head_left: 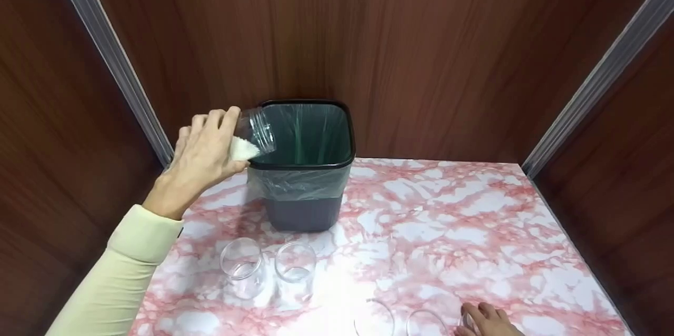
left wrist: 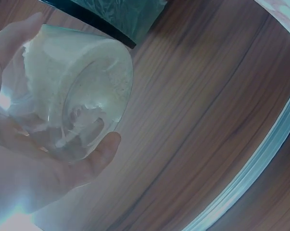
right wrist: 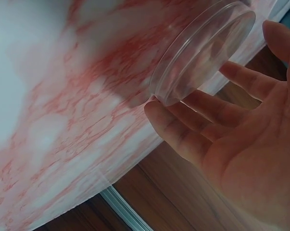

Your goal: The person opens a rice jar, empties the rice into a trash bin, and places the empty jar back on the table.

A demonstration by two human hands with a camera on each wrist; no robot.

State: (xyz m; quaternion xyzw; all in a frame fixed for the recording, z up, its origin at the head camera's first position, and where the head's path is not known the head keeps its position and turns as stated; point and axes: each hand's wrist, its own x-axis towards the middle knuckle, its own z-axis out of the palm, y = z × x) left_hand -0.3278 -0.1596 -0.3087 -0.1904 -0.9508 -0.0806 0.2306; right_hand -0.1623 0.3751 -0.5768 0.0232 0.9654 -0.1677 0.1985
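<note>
My left hand (head_left: pixel 202 151) grips a clear jar (head_left: pixel 255 128), tipped on its side with its mouth over the near-left rim of a black-rimmed bin (head_left: pixel 308 212). White grainy stuff (head_left: pixel 243 148) lies along the jar's lower side; in the left wrist view it also clings around the jar's base (left wrist: pixel 96 79). At the lower right, my right hand (head_left: pixel 487 320) is beside a clear round lid (right wrist: pixel 207 50). Its fingertips (right wrist: pixel 157 113) are right at the lid's rim, while the thumb stands apart from it.
Two clear jars (head_left: pixel 245 280) (head_left: pixel 295 278) stand mouth up in front of the bin. Two clear round lids (head_left: pixel 375 317) (head_left: pixel 425 323) lie at the near edge. A clear bag (head_left: pixel 295 183) lines the bin. Wood-grain panels (head_left: pixel 421 62) enclose the pink marbled table (head_left: pixel 447 230).
</note>
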